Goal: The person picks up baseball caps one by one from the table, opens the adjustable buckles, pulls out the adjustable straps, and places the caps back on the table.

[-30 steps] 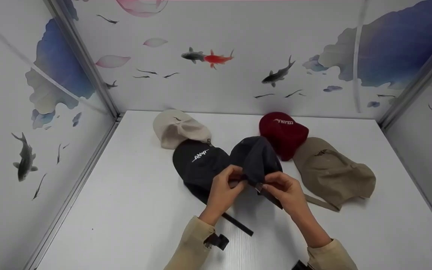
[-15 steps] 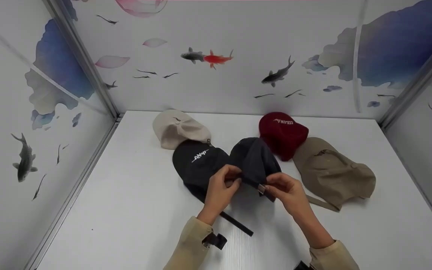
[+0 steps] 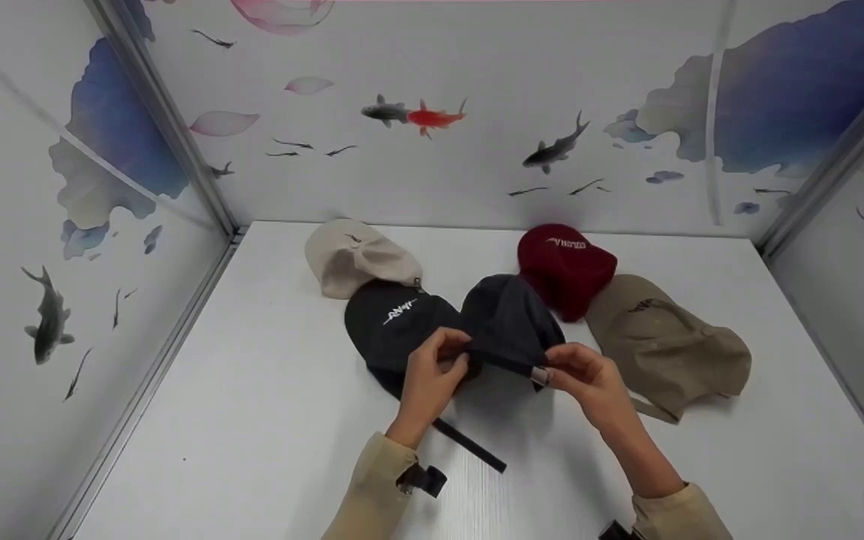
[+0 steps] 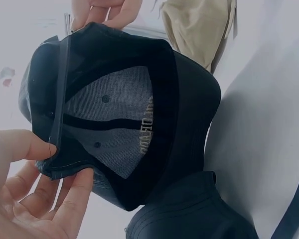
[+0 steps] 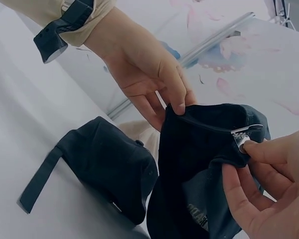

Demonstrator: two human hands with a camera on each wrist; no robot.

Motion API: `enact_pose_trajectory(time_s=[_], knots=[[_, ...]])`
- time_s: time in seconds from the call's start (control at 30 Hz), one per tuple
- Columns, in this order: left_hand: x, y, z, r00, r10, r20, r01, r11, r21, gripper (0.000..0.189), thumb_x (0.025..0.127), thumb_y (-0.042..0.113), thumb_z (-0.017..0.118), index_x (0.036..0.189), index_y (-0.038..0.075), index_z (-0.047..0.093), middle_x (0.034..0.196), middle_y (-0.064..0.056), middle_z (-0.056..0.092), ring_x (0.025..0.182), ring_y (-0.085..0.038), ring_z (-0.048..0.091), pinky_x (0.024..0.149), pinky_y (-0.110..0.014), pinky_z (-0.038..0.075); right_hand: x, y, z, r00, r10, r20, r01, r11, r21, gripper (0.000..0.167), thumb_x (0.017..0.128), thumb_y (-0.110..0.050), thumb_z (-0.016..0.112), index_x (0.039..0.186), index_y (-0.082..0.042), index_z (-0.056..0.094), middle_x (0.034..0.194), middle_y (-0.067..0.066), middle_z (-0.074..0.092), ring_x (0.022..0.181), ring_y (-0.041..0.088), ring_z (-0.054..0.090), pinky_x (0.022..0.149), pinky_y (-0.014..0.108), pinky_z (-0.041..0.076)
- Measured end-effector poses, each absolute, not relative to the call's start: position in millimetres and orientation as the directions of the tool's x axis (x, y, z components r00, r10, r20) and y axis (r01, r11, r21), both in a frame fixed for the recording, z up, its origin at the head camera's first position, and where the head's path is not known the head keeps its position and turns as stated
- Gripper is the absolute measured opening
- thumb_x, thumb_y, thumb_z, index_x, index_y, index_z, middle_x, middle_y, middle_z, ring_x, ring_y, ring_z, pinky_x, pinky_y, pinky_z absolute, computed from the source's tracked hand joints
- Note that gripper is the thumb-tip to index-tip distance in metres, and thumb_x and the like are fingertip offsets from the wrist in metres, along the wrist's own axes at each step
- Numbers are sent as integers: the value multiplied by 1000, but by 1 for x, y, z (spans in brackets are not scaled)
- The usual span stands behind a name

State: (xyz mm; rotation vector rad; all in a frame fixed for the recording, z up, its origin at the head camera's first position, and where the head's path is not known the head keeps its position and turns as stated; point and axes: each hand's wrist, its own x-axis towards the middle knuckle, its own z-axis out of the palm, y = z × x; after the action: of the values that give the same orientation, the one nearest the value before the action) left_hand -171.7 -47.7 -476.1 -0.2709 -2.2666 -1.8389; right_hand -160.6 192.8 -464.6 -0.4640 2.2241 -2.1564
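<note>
A dark navy baseball cap (image 3: 511, 311) is held up by its back edge between both hands, its back strap (image 3: 503, 361) stretched across the opening. My left hand (image 3: 430, 386) pinches the left end of the strap and rim between thumb and fingers. At the other end, my right hand (image 3: 591, 381) pinches the cap beside a silver metal buckle (image 5: 241, 140), the thumb pressing on it. In the left wrist view the cap's inside (image 4: 109, 104) faces the camera, with mesh lining and gold lettering seen from behind. The brim (image 4: 197, 94) points away from the hands.
A black cap (image 3: 406, 319) with white lettering lies by my left hand, its loose strap (image 3: 471, 445) trailing toward me. Behind it sits a cream cap (image 3: 361, 259). A red cap (image 3: 565, 270) and a khaki cap (image 3: 664, 337) lie to the right. Printed walls (image 3: 432, 180) enclose the table.
The hands have moved apart, left hand leftward and right hand rightward. The navy cap's strap, earlier slack with its end hanging past the buckle, is now drawn straight between them.
</note>
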Motion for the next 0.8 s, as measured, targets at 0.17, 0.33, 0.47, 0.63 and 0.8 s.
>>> enact_pose_trajectory(time_s=[0.17,0.33,0.47,0.63,0.8], knots=[[-173,-49,-476,-959,6,285,280,204,938,19,90,-3,63,106,5,68,108,-11,70,99,-20,68,80,-20,56,-161,197,-465,-948,-236,213,-215,-20,-976,23,91,9,61,109,22,53,95,-7,71,87,3,68,78,18,57],[-173,-49,-477,-955,7,297,291,209,933,19,90,-3,63,106,5,67,107,-12,70,98,-19,69,79,-21,56,-159,198,-460,-960,-214,182,-189,13,-982,21,92,8,61,110,19,54,95,-6,70,88,4,68,79,18,56],[-173,-49,-477,-957,14,289,285,219,933,20,91,-3,63,107,7,67,107,-10,70,98,-18,68,79,-19,55,-158,197,-457,-974,-179,135,-148,60,-987,20,93,6,61,111,15,57,95,-5,69,90,5,67,80,18,55],[-173,-51,-477,-954,2,299,291,232,928,22,90,-5,61,104,9,69,105,-8,71,93,-16,66,75,-17,52,-158,199,-455,-978,-159,133,-147,79,-986,21,93,12,56,113,15,58,99,-4,68,94,6,66,80,16,54],[-173,-52,-478,-954,29,299,298,224,928,21,90,-4,63,104,10,70,104,-8,72,92,-17,66,73,-17,50,-158,202,-453,-978,-160,134,-149,85,-985,26,92,14,54,118,15,57,106,-5,67,98,5,64,82,16,53]])
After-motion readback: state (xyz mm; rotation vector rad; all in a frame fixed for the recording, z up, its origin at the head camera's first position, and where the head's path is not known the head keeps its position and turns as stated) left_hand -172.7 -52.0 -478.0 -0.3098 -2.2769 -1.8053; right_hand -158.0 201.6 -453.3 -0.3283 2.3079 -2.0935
